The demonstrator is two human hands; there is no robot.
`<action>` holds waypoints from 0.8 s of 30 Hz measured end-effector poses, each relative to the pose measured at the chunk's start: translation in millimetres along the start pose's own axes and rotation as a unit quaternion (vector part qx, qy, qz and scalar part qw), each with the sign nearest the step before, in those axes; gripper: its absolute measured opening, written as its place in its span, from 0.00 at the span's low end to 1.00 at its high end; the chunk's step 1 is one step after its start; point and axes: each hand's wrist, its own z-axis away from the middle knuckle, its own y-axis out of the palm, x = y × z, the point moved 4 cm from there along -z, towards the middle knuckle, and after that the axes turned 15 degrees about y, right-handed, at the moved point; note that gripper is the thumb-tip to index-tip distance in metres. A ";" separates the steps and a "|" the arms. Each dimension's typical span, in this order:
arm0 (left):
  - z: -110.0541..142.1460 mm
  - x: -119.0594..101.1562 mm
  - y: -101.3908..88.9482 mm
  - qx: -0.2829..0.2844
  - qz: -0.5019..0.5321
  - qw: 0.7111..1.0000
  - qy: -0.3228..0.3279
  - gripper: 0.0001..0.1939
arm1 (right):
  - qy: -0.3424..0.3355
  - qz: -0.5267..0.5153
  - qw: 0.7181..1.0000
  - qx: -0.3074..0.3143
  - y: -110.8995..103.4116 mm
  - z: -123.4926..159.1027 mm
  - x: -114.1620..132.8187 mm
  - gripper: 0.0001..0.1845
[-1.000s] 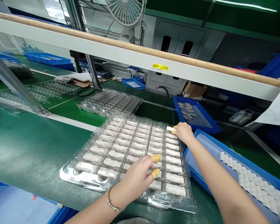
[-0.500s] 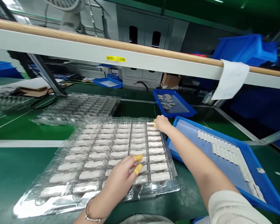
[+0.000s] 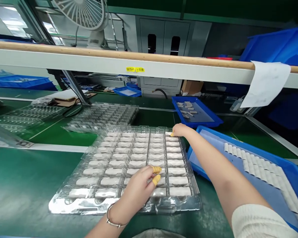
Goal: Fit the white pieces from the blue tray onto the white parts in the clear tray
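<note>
A clear plastic blister tray [image 3: 173,207] lies before me, its slots filled with short white cylindrical pieces [image 3: 180,191]. My left hand [image 3: 142,183], a bracelet on its wrist, hovers over the near middle of the tray. Yellow finger cots cover its thumb and forefinger, which are apart with nothing visible between them. At the far right corner slot, my right hand [image 3: 180,130] has curled fingers on a white cylindrical piece [image 3: 168,134]. One yellow fingertip shows there; its other fingertips are hidden behind the hand.
Right of the tray, a blue bin [image 3: 206,132] holds rows of white pieces under my right forearm. Another blue bin [image 3: 208,123] with a few scattered pieces stands behind it. More clear trays [image 3: 106,115] lie at the back left. A shelf rail [image 3: 89,59] crosses above the bench.
The camera view has shifted, so the bench appears further right. My right hand stays at the far corner slot, its wrist turned a little. My left hand keeps its pose over the tray.
</note>
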 end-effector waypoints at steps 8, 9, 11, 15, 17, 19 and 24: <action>2.7 4.8 2.6 0.011 -0.019 1.000 0.012 0.10 | -0.068 0.041 0.985 -0.154 -3.6 10.9 2.7 0.14; 2.6 5.1 2.8 0.010 -0.020 1.000 0.015 0.10 | -0.070 0.043 0.983 -0.166 -0.4 12.0 4.3 0.13; 2.5 5.5 2.8 0.008 -0.019 1.000 0.019 0.10 | -0.072 0.042 0.980 -0.181 7.5 13.7 7.6 0.12; 2.5 4.1 1.3 0.001 -0.021 1.000 0.024 0.11 | -0.056 0.017 0.978 -0.201 21.2 17.8 8.9 0.11; 2.3 2.1 0.3 -0.004 -0.023 0.999 0.029 0.11 | -0.044 -0.008 0.977 -0.207 25.3 20.4 6.4 0.11; 1.9 0.1 0.2 -0.005 -0.022 0.999 0.030 0.11 | -0.038 -0.037 0.977 -0.205 27.9 22.6 3.8 0.11; 0.3 -0.3 1.4 0.000 -0.007 1.000 0.024 0.11 | -0.029 -0.120 0.975 -0.187 17.7 24.7 -2.3 0.12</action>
